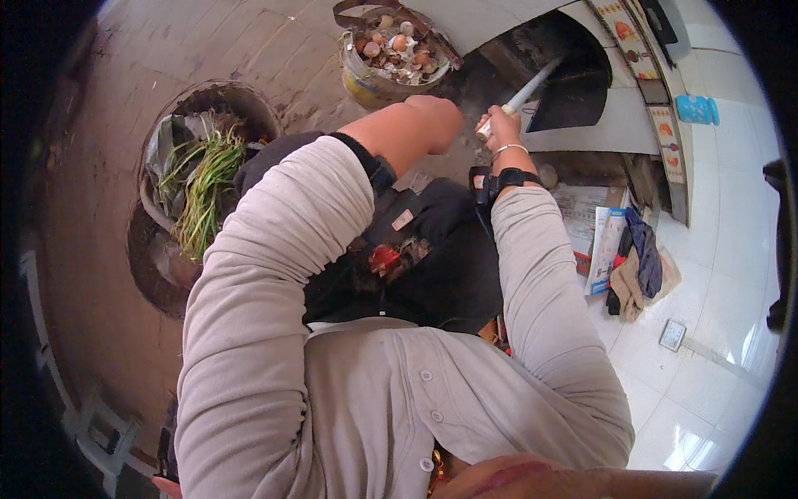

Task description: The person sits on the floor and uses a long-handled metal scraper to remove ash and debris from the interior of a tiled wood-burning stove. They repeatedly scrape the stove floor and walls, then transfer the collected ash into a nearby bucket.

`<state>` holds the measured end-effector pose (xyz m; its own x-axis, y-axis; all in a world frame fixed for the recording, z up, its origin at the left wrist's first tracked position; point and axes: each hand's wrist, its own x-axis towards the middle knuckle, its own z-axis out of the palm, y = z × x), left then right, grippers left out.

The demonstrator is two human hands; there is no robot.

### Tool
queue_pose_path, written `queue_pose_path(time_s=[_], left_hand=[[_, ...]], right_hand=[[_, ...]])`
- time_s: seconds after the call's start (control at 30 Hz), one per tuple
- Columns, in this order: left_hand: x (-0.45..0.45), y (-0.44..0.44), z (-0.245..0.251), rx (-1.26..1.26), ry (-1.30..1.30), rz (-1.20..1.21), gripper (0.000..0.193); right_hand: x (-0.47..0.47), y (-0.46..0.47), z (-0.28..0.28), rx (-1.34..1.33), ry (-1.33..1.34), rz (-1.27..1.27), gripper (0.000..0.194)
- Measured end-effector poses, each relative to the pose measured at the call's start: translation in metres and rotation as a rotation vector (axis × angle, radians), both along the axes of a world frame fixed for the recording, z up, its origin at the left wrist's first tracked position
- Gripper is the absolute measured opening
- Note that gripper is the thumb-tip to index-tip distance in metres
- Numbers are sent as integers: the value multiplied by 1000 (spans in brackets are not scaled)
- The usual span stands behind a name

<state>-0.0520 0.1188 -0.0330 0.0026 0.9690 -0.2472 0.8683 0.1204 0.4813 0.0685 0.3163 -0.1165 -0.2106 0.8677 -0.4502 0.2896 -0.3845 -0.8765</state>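
My right hand (504, 129) is wrapped around the near end of a whitish pole (528, 87). The pole's far end reaches into the dark mouth (570, 93) of a tiled stove. To the left of it, my left hand (430, 121) is bent at the wrist with the back of the hand towards me. Its fingers are hidden, so I cannot see whether it holds anything. It is apart from the visible length of the pole. Below both hands are my dark-clothed legs (449, 249).
A bucket (365, 90) of eggshells and scraps stands beyond my left hand. Wilted long green stalks (209, 181) lie over a round container (259, 103) at left. Papers (605, 243) and cloths (636, 268) sit by the white tiled wall (735, 249), which has a socket (673, 335).
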Motion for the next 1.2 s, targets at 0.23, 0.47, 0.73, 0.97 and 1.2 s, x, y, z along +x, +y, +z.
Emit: queue_pose_path(time_s=[0.23,0.47,0.73,0.97,1.2], left_hand=[[10,5,18,-67,-1,-27,25],[15,13,19,-82,4,-58,26],[12,10,9,-81,34,-35,27],[4,2,10,-86,27,-16,28],[3,0,14,-96,4,-14,26]], right_hand=[[-7,-5,3,-19,50,144,29],[7,5,15,93,52,142,20],[0,-4,30,169,-26,284,21],[38,42,14,362,-345,334,28],[62,79,-6,321,-353,175,31]])
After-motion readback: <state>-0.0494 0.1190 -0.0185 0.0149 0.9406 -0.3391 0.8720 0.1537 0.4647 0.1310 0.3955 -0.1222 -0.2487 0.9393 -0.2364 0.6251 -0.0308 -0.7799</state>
